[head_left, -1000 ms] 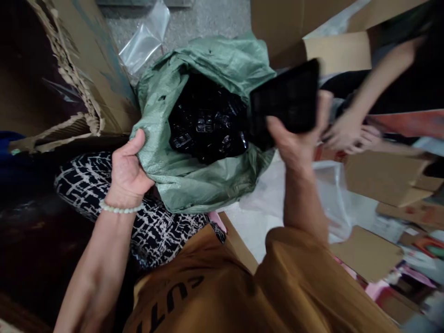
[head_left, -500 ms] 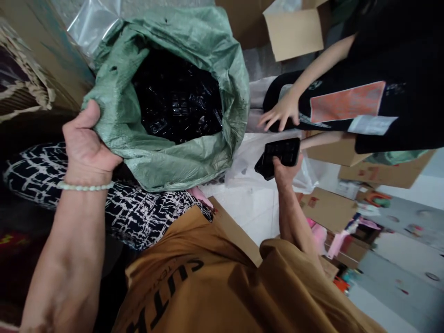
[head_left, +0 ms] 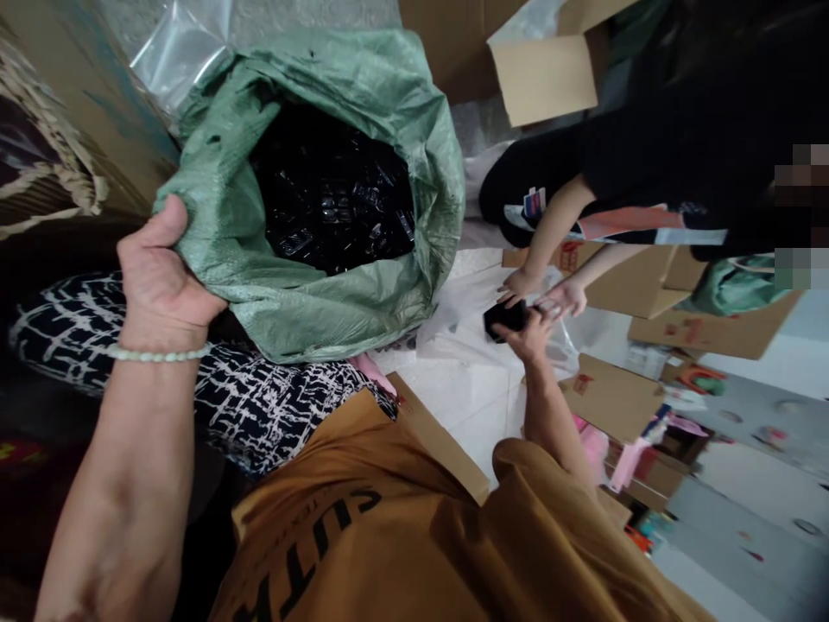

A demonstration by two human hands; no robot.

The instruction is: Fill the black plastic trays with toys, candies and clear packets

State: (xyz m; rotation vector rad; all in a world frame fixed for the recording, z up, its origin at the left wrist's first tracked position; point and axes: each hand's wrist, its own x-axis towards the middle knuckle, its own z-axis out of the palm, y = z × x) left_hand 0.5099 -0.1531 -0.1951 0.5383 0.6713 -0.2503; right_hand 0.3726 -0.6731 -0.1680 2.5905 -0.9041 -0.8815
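Observation:
My left hand (head_left: 159, 281) is closed on the rim of a green woven sack (head_left: 337, 294), holding it open. Inside lies a heap of shiny black plastic trays (head_left: 333, 203). My right hand (head_left: 531, 333) is stretched out to the right, gripping one black tray (head_left: 505, 318) low above a clear plastic bag (head_left: 466, 307). Another person in black clothing leans in from the right, and their two hands (head_left: 550, 294) meet the tray from the far side.
Cardboard boxes (head_left: 550, 73) stand behind the sack, a torn carton (head_left: 58, 130) at the left, more flat cartons (head_left: 648, 289) at the right. A cardboard flap (head_left: 440, 445) lies near my lap on white floor. Clear film (head_left: 181, 43) sits behind the sack.
My right hand has carried the black tray from beside the sack's mouth down and away to the right. The other person's hands have come to it. My left hand keeps its hold on the sack.

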